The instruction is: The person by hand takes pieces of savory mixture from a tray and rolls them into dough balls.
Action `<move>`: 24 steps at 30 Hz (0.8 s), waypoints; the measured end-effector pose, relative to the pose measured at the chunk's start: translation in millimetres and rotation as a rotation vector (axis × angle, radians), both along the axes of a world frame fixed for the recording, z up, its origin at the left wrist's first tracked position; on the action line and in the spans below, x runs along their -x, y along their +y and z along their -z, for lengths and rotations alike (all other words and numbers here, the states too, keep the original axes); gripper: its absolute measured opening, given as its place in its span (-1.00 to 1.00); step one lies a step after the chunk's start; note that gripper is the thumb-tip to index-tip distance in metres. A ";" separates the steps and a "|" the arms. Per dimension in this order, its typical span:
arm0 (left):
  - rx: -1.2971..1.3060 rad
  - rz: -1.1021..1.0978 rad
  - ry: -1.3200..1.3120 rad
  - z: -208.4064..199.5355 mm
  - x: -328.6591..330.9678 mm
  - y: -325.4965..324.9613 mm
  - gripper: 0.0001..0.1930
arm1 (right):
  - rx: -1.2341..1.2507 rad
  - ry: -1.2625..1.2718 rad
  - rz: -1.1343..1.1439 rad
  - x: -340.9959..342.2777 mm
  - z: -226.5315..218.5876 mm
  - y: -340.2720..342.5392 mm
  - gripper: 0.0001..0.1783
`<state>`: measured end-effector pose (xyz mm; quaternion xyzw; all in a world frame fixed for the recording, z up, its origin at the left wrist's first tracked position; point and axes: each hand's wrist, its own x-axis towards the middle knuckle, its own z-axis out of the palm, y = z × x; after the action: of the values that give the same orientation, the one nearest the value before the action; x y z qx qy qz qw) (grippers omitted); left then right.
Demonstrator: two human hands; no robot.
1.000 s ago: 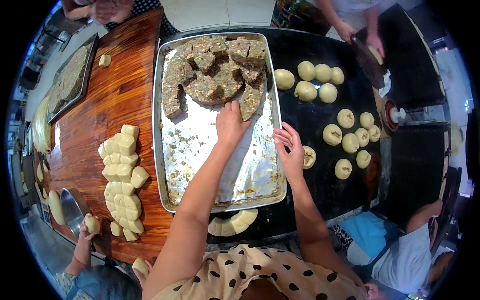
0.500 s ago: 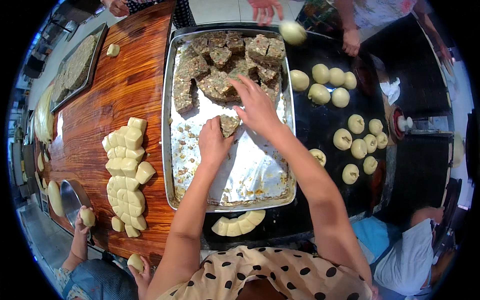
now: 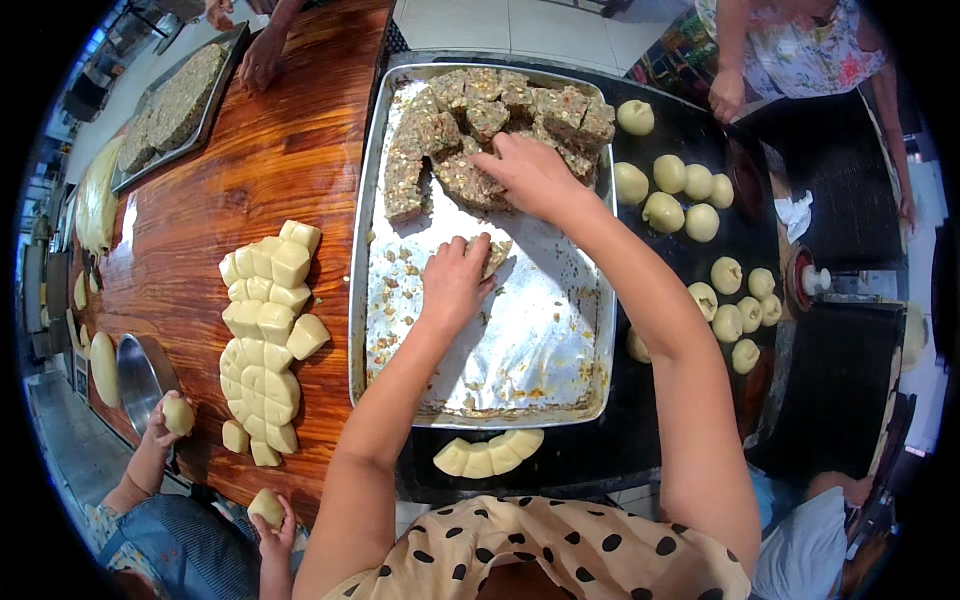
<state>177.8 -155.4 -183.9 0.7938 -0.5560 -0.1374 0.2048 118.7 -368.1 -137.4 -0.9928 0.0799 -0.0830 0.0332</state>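
Observation:
A large metal tray [image 3: 357, 330] stands in front of me, with broken chunks of a dense nut-and-seed filling [image 3: 412, 165] heaped at its far end. Over the tray's middle, my left hand [image 3: 455, 285] is closed round a small lump of filling [image 3: 497, 258], partly hidden by the fingers. My right hand [image 3: 540, 178] reaches to the near edge of the heap, its fingers bent onto a chunk and gripping it. Crumbs and oily smears lie on the tray's bare bottom.
Cut dough pieces [image 3: 262, 375] cluster on the wooden table at left; a dough strip [image 3: 490, 455] lies before the tray. Round dough balls [image 3: 663, 212] sit on the black surface at right. A co-worker's hand [image 3: 178, 415] holds dough near a metal bowl [image 3: 145, 370]. Another filling tray [image 3: 228, 65] is far left.
My right hand has moved away from the left onto the filling heap. The left hand keeps its lump. A dough ball tossed at the far right now rests on the black surface.

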 end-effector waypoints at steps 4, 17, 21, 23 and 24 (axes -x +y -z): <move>0.133 -0.070 0.018 -7.5 -12.6 -1.6 -0.30 | 0.066 -0.220 0.184 15.0 3.8 -1.0 -0.72; 0.277 0.365 -0.376 -30.2 -106.0 -96.6 -0.09 | -0.007 -0.239 0.220 73.1 4.2 35.3 -0.54; 0.299 0.393 -0.489 -25.9 -118.1 -101.3 -0.04 | -0.153 -0.248 0.270 101.0 7.0 67.2 -0.52; 0.389 0.442 -0.530 -15.6 -123.7 -113.9 0.00 | -0.256 -0.289 0.303 111.7 13.5 81.5 -0.54; 0.402 0.466 -0.607 -10.2 -129.2 -113.7 0.06 | -0.286 -0.296 0.304 113.3 13.0 92.9 -0.58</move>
<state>307.0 -269.1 -173.7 0.5957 -0.7711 0.1708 0.1462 5.4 -275.2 -150.3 -0.9316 0.2334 -0.2192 0.1718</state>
